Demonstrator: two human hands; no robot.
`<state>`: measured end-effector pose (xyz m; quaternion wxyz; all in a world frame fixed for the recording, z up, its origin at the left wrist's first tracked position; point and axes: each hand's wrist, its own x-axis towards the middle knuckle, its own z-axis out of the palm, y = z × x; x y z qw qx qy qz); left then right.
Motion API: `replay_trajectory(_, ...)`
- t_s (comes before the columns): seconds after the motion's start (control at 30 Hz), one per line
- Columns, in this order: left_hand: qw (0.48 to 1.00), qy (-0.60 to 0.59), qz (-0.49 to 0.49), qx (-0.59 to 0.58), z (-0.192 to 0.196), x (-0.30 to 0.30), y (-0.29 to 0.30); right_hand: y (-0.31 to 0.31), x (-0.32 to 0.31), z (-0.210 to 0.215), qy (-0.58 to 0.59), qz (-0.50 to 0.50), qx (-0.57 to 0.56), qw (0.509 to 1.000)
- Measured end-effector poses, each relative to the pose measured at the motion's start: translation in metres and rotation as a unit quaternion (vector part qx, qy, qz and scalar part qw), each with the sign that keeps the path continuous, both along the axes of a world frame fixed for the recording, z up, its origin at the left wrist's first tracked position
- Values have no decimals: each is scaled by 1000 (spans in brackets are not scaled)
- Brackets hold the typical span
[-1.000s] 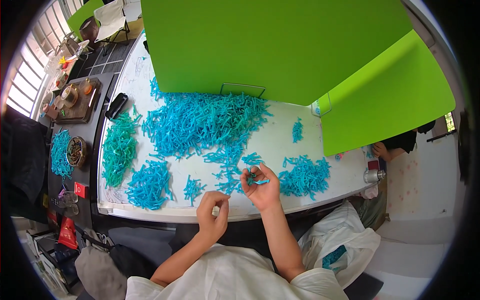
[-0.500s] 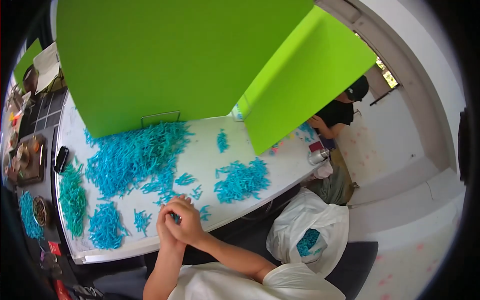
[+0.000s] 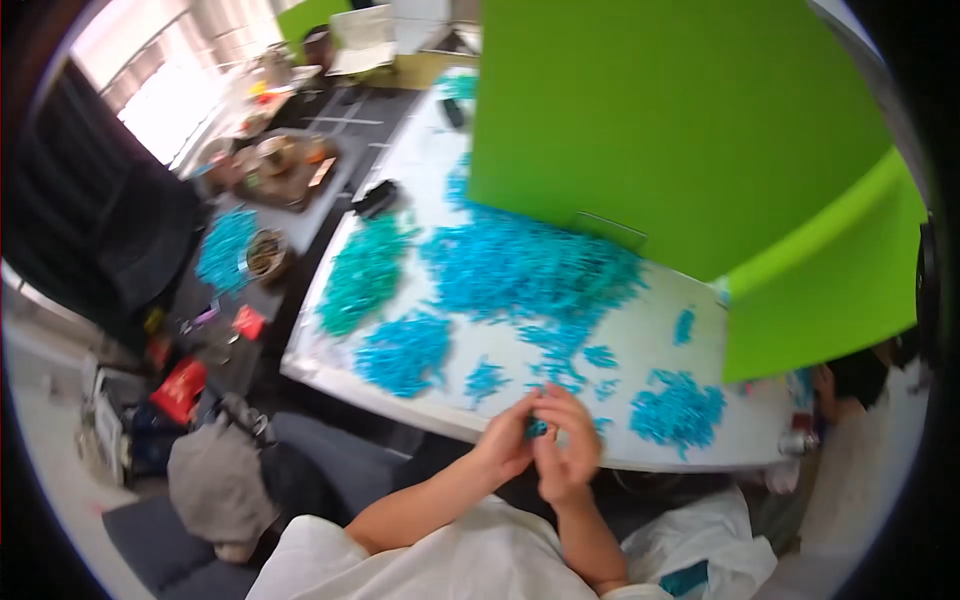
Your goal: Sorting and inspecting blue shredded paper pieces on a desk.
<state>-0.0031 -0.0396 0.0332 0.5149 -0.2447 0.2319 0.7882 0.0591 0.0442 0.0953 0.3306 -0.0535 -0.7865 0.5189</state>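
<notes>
My left hand (image 3: 508,441) and my right hand (image 3: 567,447) meet at the near edge of the white table (image 3: 682,380). Together they pinch a small blue plastic piece (image 3: 538,428) between the fingertips. A large heap of the same blue pieces (image 3: 530,268) lies in the middle of the table. A smaller blue pile (image 3: 676,407) sits just right of my hands, another blue pile (image 3: 404,351) to the left, and a greener teal pile (image 3: 362,272) further left.
Tall green screens (image 3: 660,130) stand along the table's far side and right end. Another person (image 3: 855,385) sits behind the right screen. A side table at left carries a tray (image 3: 280,170), a bowl (image 3: 266,254) and clutter. A white bag (image 3: 690,550) lies by my right side.
The view has swung back toward the left. My hands, apart a second ago with the right one out over the table, have come together at the table's near edge around a blue piece.
</notes>
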Motion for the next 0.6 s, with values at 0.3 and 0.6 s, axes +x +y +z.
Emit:
replay_trajectory(0.3, 811, 389, 145, -413, -11, -119, -131, 13, 32, -22, -92, -46, -111, 989)
replay_trajectory(0.6, 296, 761, 4, -578, 9, -290, -140, 16, 72, -52, -156, -102, -257, 948)
